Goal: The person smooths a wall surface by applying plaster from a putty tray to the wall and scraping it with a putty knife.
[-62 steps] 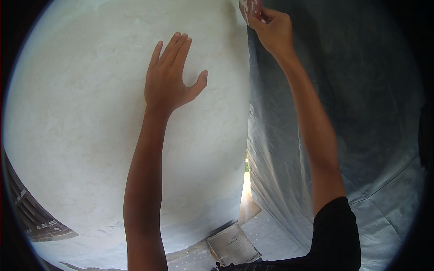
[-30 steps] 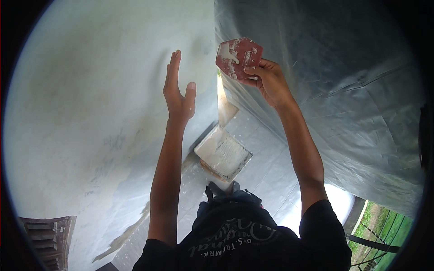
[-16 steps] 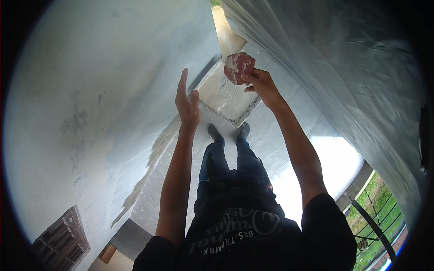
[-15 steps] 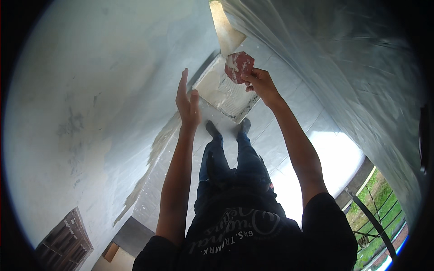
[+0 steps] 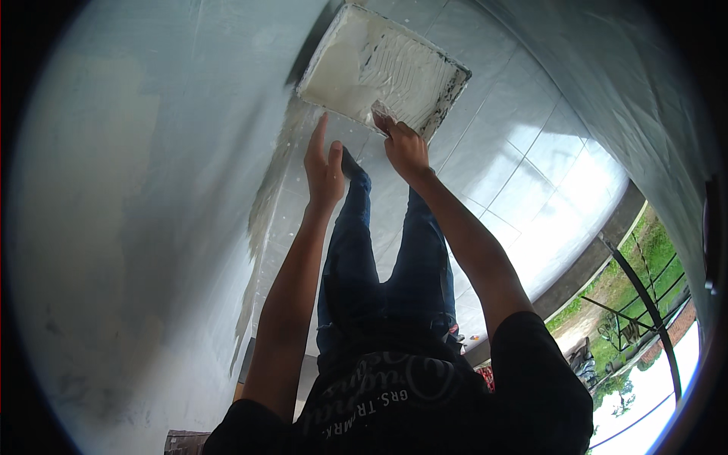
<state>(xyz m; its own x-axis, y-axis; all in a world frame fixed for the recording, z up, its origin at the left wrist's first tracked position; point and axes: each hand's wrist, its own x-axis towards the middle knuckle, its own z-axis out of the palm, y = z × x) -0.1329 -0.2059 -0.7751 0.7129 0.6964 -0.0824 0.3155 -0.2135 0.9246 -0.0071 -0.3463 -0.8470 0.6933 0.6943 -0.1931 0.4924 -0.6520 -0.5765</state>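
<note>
My left hand (image 5: 324, 168) is open and empty, thumb apart, fingers pointing forward just short of the tray (image 5: 463, 73). The shallow tray on the floor holds pale, wet-looking paste with ridged streaks. My right hand (image 5: 408, 152) is closed on a reddish hand scraper (image 5: 381, 112) smeared with white paste, held over the tray's near edge. The scraper is seen nearly edge-on, partly hidden by my fingers.
A patchy white wall (image 5: 144, 189) runs along the left, and translucent plastic sheeting (image 5: 629, 106) along the right. My legs stand on pale tiled flooring (image 5: 531, 167). Dark railings (image 5: 644, 296), grass and ground show beyond the floor's edge at lower right.
My view has tilted down from the wall, and the tray looks higher and larger. My right hand has lowered the scraper to the tray and turned it edge-on. My left hand stays open.
</note>
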